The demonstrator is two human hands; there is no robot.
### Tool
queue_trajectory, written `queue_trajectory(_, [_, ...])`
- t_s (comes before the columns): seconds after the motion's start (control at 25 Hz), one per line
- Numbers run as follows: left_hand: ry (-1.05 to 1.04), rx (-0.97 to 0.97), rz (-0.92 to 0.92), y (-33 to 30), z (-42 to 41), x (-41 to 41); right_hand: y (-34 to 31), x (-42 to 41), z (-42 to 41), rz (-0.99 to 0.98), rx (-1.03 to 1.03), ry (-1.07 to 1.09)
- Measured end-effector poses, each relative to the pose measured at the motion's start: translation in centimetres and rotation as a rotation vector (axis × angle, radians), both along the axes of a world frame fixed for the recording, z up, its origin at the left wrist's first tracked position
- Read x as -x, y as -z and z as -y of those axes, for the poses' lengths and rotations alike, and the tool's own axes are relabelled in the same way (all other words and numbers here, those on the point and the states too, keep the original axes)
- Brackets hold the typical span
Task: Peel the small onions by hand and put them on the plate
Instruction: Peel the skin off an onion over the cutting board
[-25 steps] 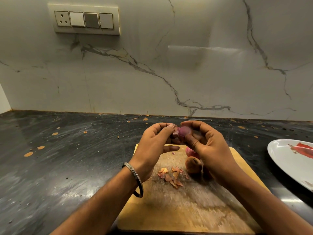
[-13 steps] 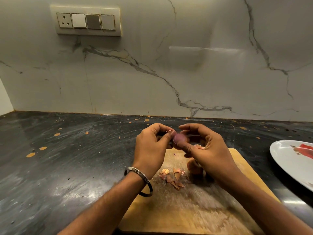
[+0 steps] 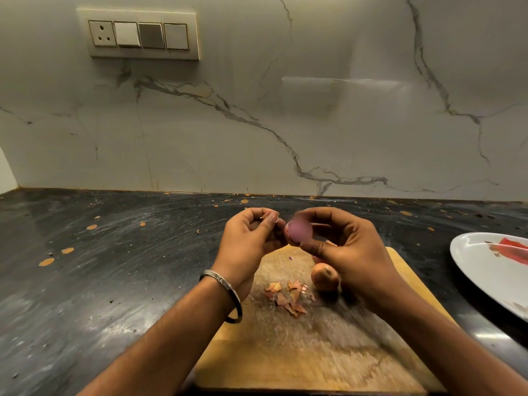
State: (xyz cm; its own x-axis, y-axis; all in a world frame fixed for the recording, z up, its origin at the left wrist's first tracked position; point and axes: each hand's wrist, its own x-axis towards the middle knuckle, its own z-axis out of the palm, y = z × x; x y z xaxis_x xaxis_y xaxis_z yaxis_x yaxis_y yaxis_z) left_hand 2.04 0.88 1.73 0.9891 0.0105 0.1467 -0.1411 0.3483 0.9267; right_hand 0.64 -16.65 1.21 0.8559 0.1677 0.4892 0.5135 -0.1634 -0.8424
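Both hands held together above the far end of the wooden cutting board (image 3: 300,358). Right hand (image 3: 351,252) grips a small purple onion (image 3: 299,230), thumb under it, index finger curled over the top. Onion is peeled on the visible side, smooth purple face turned toward the left hand; slightly motion-blurred, so long axis hard to read, looks roughly left-right. Left hand (image 3: 251,241) has fingers curled, thumb and fingertips pinching at a bit of skin at the onion's left end. Metal bangle (image 3: 225,292) on the left wrist.

A second onion (image 3: 325,277), unpeeled, brown skin on, lies on the board just under the right hand, its tip pointing up and a little away from the camera. Pile of peel scraps (image 3: 287,297) on the board just left of it. White plate (image 3: 491,278) on the dark counter (image 3: 100,267) at the right, apart from the board. Switch panel (image 3: 143,34) on the marble wall.
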Motion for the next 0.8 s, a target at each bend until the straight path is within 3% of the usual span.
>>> queue_trajectory(0.08, [0.043, 0.100, -0.084, -0.4, -0.3, 0.0, -0.2, -0.1, 0.3, -0.015, -0.030, -0.026])
queue_trajectory(0.12, [0.045, 0.037, -0.106, -0.5, -0.5, 0.0, -0.3, -0.2, 0.4, -0.013, -0.032, -0.022])
queue_trajectory(0.32, [0.128, -0.760, 0.024, -0.4, -0.1, 0.7, -0.4, -0.1, 0.5, -0.025, -0.051, 0.037])
queue_trajectory(0.48, [0.083, -1.074, 0.146, -0.6, -0.2, 1.1, -0.4, -0.1, 0.5, -0.038, -0.051, 0.064])
queue_trajectory(0.56, [0.005, -1.024, 0.211, -0.5, -0.4, 1.0, -0.3, -0.2, 0.5, -0.056, -0.053, 0.070])
queue_trajectory(0.64, [-0.048, -0.821, 0.307, -0.5, -0.4, 0.8, -0.2, -0.3, 0.5, -0.095, -0.086, 0.053])
queue_trajectory(0.8, [0.032, -0.588, 0.480, -0.6, -0.4, 0.7, -0.4, -0.4, 0.5, -0.163, -0.123, 0.040])
